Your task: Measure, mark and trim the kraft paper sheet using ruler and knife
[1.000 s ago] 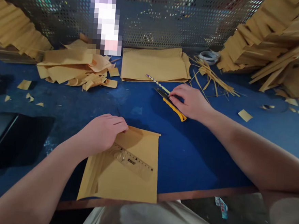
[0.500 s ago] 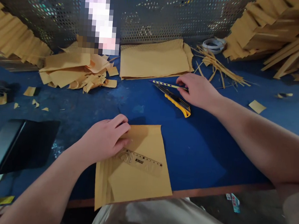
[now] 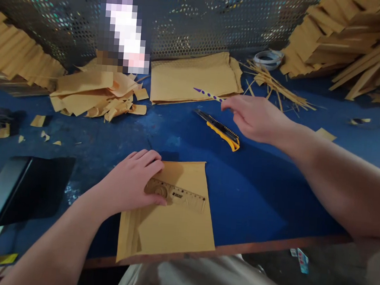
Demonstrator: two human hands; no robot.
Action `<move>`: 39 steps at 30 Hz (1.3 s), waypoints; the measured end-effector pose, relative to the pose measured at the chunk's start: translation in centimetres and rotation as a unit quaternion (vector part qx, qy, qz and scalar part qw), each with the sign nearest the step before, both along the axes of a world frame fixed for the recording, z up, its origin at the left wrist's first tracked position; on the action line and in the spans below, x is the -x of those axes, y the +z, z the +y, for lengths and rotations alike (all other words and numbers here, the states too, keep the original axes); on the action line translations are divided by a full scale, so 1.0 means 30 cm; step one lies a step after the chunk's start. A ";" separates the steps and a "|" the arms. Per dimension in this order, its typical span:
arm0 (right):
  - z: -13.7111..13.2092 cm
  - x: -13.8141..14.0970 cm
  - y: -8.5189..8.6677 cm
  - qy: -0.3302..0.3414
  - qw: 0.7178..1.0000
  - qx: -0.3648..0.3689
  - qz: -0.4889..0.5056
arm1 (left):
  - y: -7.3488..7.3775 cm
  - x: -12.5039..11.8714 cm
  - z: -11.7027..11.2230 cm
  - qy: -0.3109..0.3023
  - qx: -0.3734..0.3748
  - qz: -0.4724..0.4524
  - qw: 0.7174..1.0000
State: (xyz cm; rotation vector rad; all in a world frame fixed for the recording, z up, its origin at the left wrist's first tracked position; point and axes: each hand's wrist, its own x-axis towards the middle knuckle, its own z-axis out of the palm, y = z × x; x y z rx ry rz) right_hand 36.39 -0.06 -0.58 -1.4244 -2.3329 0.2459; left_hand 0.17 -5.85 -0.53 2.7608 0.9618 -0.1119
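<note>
My right hand (image 3: 252,116) is closed around a pale pencil with purple dots (image 3: 209,95), lifted off the table, its purple tip pointing left. Just below that hand, a yellow and black utility knife (image 3: 221,131) lies on the blue tabletop. My left hand (image 3: 138,180) grips the left end of a clear plastic ruler (image 3: 186,196), thumb on the near side and fingers on the far side. Under the ruler lies a brown paper envelope (image 3: 177,228) at the table's front edge. The ruler's left end is hidden by the hand.
A flat stack of brown paper (image 3: 194,77) lies at the back, paper scraps (image 3: 99,92) left of it. Thin strips (image 3: 281,90) and a white tape roll (image 3: 268,59) are at the back right. A dark phone-like device (image 3: 4,190) with a cable sits at the left.
My right hand has raised the pencil from beside the utility knife. My left hand has shifted down onto the ruler, its thumb now below it, and the ruler has moved slightly up.
</note>
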 end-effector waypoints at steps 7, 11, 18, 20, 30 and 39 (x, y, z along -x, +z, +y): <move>-0.154 0.139 0.007 0.021 0.969 0.068 0.237 | -0.005 -0.049 -0.003 -0.013 -0.111 -0.024 0.993; -0.229 0.190 -0.043 0.055 0.970 0.049 0.231 | 0.009 -0.090 -0.047 -0.029 -0.223 -0.002 0.974; -0.281 0.175 -0.083 0.162 0.977 0.018 0.140 | 0.024 -0.161 -0.124 -0.082 -0.301 0.061 0.948; -0.275 0.169 -0.076 0.150 0.977 0.057 0.139 | 0.016 -0.163 -0.119 -0.100 -0.262 0.038 0.959; -0.266 0.151 -0.076 0.182 0.960 0.128 0.171 | -0.050 -0.095 -0.091 -0.093 -0.101 -0.130 0.982; -0.237 0.144 -0.064 0.155 0.951 0.181 0.194 | -0.045 -0.067 -0.084 -0.091 -0.058 -0.135 0.985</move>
